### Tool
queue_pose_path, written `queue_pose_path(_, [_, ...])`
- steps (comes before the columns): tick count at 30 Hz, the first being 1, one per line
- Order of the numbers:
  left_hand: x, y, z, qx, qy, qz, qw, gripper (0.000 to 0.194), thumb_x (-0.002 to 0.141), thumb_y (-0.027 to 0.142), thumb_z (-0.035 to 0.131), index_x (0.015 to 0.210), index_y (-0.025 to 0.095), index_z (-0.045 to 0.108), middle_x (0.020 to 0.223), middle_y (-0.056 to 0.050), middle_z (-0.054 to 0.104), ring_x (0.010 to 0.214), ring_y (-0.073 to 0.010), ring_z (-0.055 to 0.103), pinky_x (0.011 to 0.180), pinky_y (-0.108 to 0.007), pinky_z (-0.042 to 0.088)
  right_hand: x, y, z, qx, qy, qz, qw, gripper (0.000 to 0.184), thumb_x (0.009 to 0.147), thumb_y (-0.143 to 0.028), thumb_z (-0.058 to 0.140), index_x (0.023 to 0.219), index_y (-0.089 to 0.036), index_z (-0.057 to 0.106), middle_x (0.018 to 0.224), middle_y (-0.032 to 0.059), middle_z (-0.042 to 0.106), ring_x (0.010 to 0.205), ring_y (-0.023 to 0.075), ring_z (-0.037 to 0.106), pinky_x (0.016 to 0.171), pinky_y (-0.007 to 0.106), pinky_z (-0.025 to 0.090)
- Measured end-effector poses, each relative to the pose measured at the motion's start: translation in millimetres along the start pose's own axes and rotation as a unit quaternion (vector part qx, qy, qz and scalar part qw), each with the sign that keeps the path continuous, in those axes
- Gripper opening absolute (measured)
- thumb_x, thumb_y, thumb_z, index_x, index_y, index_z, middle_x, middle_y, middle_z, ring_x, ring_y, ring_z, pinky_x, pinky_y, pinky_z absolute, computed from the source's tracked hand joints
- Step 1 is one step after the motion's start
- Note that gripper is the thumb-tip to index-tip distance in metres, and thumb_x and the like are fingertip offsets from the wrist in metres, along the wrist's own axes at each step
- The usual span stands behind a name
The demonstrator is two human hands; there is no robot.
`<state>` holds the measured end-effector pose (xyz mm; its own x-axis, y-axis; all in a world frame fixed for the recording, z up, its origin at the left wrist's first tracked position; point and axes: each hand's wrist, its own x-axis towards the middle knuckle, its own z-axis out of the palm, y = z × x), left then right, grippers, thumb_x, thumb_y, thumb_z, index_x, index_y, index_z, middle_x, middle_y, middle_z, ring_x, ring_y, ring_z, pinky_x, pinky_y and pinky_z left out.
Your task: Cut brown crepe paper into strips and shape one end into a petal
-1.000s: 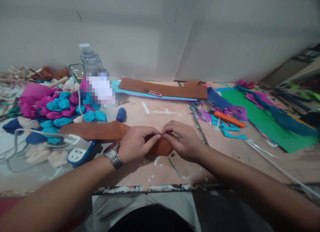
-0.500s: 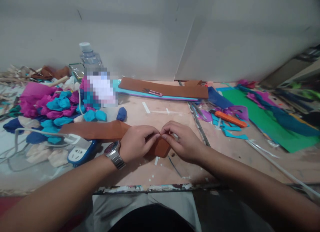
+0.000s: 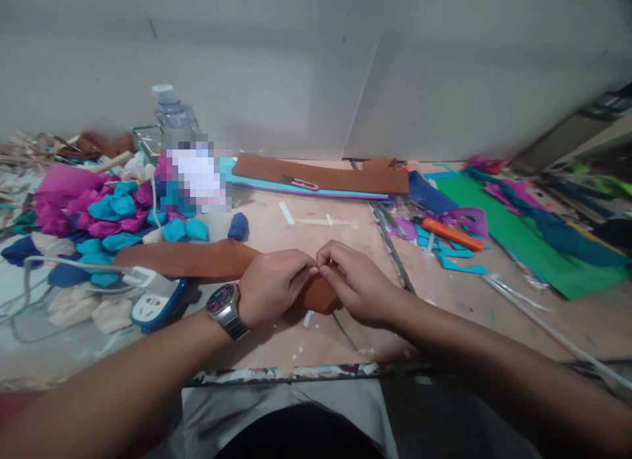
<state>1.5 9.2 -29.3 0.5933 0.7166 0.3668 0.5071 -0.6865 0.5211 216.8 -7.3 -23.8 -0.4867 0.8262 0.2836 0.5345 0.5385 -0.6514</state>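
Observation:
A long brown strip, apparently crepe paper [image 3: 182, 259], runs from the left across the table and under my hands. My left hand [image 3: 279, 281] pinches its upper edge between thumb and forefinger, with a watch [image 3: 224, 309] on that wrist. Right against it, my right hand [image 3: 363, 281] pinches the same edge, its fingertips touching those of the left. Below the fingertips, the end of the strip hangs curved toward the table. A small blue bundle [image 3: 239, 227] lies just beyond the strip.
Pink and blue bundles [image 3: 113, 205] pile up at left, near a white-and-blue power socket [image 3: 155, 306] and a plastic bottle [image 3: 175, 113]. Pink thread snips [image 3: 303, 184] rest on a folded brown sheet [image 3: 345, 176]. An orange cutter [image 3: 451, 234] and green sheet [image 3: 523, 228] lie right.
Both hands keep their pinch on the brown strip. Its hanging end has curled a little and shifted slightly right, closer to the right hand. The camera view has moved slightly.

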Motion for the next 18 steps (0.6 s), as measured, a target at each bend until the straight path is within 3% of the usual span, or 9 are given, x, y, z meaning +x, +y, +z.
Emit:
queue_pose_path(12, [-0.2,3.9,-1.6,-0.074,-0.014,-0.037,0.997,0.016,0.102,0.027,0.056,0.100,0.020,0.071,0.092,-0.001,0.074,0.083,-0.0158,0.066,0.076,-0.027,0.046,1.0,1.1,0.4,-0.023,-0.005,-0.016,1.000,0.011,0.099,-0.012,0.047,0.095,-0.020,0.053,0.097,0.0072,0.061,0.089,0.0223,0.056,0.080,0.036,0.046])
queue_pose_path(18, [1.4,3.9,-4.0,-0.101,-0.009,-0.072,0.992,0.015,0.098,0.025,0.058,0.096,0.019,0.072,0.087,-0.001,0.073,0.078,-0.0154,0.063,0.072,-0.028,0.045,1.1,3.9,-1.4,-0.022,0.025,-0.043,0.999,0.006,0.099,-0.016,0.056,0.101,-0.020,0.060,0.097,0.0065,0.064,0.092,0.0214,0.059,0.083,0.035,0.047])
